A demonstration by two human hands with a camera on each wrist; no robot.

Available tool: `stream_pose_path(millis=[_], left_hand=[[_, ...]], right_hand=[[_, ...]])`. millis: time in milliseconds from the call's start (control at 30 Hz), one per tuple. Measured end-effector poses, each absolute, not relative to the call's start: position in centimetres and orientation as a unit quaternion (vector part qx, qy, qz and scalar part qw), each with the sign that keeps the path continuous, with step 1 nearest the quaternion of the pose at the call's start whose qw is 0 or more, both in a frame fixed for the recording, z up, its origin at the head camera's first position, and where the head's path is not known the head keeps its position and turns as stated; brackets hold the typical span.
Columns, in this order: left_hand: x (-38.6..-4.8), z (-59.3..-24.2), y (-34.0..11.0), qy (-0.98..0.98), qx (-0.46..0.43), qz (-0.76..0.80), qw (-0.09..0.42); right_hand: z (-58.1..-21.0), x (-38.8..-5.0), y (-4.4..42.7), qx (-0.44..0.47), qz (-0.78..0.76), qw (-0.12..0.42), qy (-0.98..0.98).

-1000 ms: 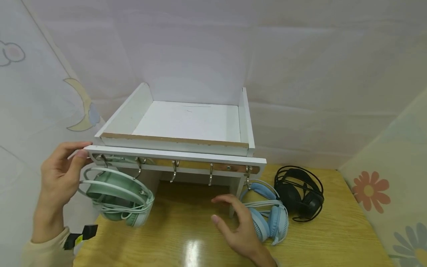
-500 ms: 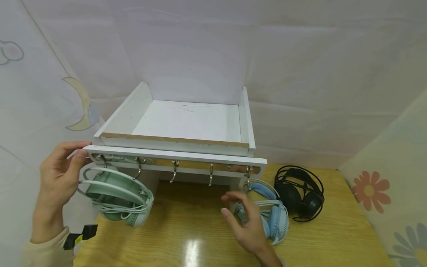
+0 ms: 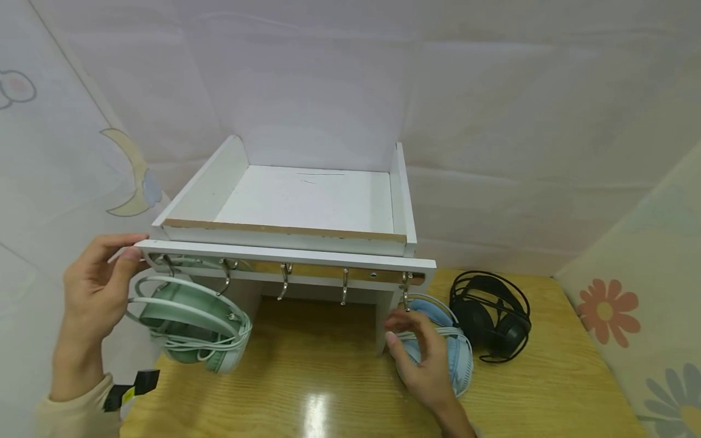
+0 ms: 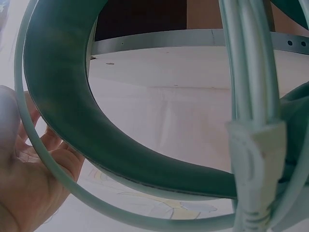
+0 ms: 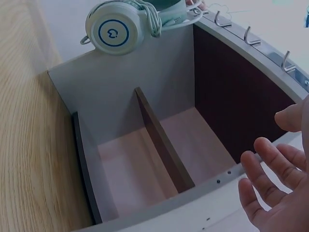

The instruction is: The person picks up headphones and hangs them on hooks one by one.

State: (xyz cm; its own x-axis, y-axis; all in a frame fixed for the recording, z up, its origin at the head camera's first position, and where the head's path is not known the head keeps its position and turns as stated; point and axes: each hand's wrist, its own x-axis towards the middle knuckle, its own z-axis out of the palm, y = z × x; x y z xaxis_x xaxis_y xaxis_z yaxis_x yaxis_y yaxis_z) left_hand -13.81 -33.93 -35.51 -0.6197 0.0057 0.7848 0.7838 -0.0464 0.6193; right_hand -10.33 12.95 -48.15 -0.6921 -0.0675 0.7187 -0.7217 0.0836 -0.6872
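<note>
Green headphones point(image 3: 188, 298) with a bundled cable hang from the leftmost hook of a white hook rail point(image 3: 285, 250). My left hand point(image 3: 98, 292) pinches the rail's left end, thumb in front, beside the headphones. In the left wrist view the green headband point(image 4: 63, 72) and cable fill much of the picture. Light-blue headphones point(image 3: 461, 365) lie on the table below the rail's right end. My right hand point(image 3: 427, 365) is in front of them with relaxed, parted fingers and holds nothing. It partly covers them in the head view.
The rail runs along the front of a white shelf unit point(image 3: 312, 198) with raised sides. Several metal hooks, such as a middle hook point(image 3: 284, 283), stick out from it. Black headphones point(image 3: 515, 331) lie farther right on the wooden table point(image 3: 553, 377). Cloth walls surround the table.
My right hand has moved right, from below the rail to in front of the light-blue headphones. My left hand stays at the rail's end, and the green headphones hang as before.
</note>
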Motion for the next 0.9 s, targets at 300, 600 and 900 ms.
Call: stream_pose_path(millis=[300, 600, 900], left_hand=[[-13.8, -35.6, -33.9, -0.624, -0.319, -0.648, 0.3], [-13.9, -35.6, -33.9, -0.622, -0.32, -0.648, 0.303], [-14.0, -35.7, -33.9, -0.626, -0.319, -0.641, 0.308]], right_hand=[[-49.4, -10.6, 15.2, 0.218, 0.607, 0.251, -0.722], [-51.6, -10.7, 17.9, 0.126, 0.576, 0.271, -0.761], [-52.6, -10.6, 19.6, 0.046, 0.506, 0.316, -0.801]])
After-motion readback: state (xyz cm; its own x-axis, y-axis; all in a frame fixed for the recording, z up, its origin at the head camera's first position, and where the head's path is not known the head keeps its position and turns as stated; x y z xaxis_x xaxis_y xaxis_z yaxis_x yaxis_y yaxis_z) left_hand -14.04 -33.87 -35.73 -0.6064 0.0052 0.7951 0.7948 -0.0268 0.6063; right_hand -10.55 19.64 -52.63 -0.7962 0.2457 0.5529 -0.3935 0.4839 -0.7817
